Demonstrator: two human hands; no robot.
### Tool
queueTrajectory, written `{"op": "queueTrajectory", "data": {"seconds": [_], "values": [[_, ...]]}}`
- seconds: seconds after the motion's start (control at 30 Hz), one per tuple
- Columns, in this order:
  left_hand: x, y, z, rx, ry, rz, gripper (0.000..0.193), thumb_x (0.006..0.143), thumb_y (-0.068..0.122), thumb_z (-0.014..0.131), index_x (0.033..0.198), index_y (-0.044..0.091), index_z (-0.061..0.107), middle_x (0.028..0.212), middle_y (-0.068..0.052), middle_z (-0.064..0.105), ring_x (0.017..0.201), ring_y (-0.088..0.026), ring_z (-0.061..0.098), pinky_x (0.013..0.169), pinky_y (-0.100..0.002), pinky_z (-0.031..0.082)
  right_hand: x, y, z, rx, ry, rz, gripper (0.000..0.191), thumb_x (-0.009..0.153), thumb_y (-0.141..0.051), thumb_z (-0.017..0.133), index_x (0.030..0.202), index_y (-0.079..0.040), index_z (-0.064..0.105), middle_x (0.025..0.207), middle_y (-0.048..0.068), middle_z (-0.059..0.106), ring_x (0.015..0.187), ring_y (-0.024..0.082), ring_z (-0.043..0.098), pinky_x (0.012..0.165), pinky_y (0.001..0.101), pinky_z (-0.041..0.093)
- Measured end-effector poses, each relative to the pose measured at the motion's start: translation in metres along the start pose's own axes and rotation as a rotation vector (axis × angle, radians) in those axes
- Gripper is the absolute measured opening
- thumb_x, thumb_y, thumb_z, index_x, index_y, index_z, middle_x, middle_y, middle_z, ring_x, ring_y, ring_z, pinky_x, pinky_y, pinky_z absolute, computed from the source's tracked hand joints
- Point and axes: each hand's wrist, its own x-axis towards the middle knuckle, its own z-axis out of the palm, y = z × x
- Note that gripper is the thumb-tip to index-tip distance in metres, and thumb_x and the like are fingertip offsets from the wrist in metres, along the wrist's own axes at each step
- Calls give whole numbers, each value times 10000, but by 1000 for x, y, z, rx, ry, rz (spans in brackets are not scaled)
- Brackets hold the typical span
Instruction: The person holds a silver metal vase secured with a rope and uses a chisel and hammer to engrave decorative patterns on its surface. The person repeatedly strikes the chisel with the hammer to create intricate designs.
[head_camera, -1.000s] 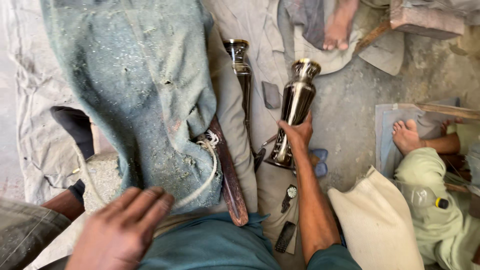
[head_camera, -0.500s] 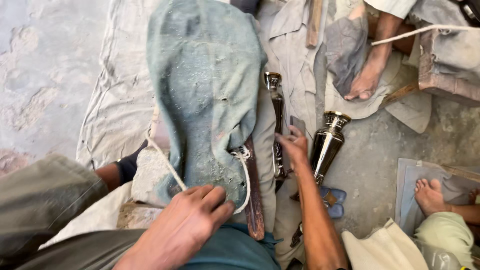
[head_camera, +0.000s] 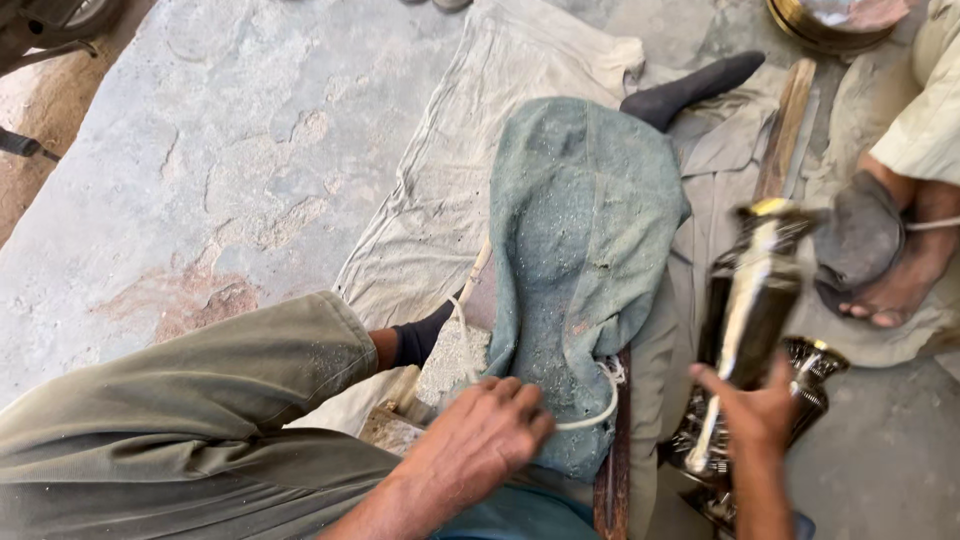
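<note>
The left hand (head_camera: 480, 440) rests on the near edge of a dusty green cloth (head_camera: 580, 250) draped over the leg, fingers (head_camera: 520, 405) curled and pressing into the fabric. The right hand (head_camera: 755, 415) holds a shiny metal vase (head_camera: 750, 300) upright, fingers wrapped around its narrow lower body, just above another vase (head_camera: 815, 370) on the floor (head_camera: 200, 180).
</note>
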Motion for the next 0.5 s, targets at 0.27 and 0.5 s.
{"op": "queueTrajectory", "data": {"seconds": [0.27,0.5], "values": [[39,17,-10,132,110,411,353,790,139,675,1118,8,670,1044,-103,623,932,-268,622,756,-376,516,1,-114,50,893,-144,-229,539,910,-107,744,1387,47,544,1279,168,654,1139,347,688,1023,551,594],[13,8,-10,243,96,170,338,851,228,750,1159,89,748,1217,-123,658,1019,-318,607,857,-488,472,-55,-63,155,450,-227,116,1008,849,-429,848,1501,132,323,1483,335,419,1351,432,442,1108,557,411]]}}
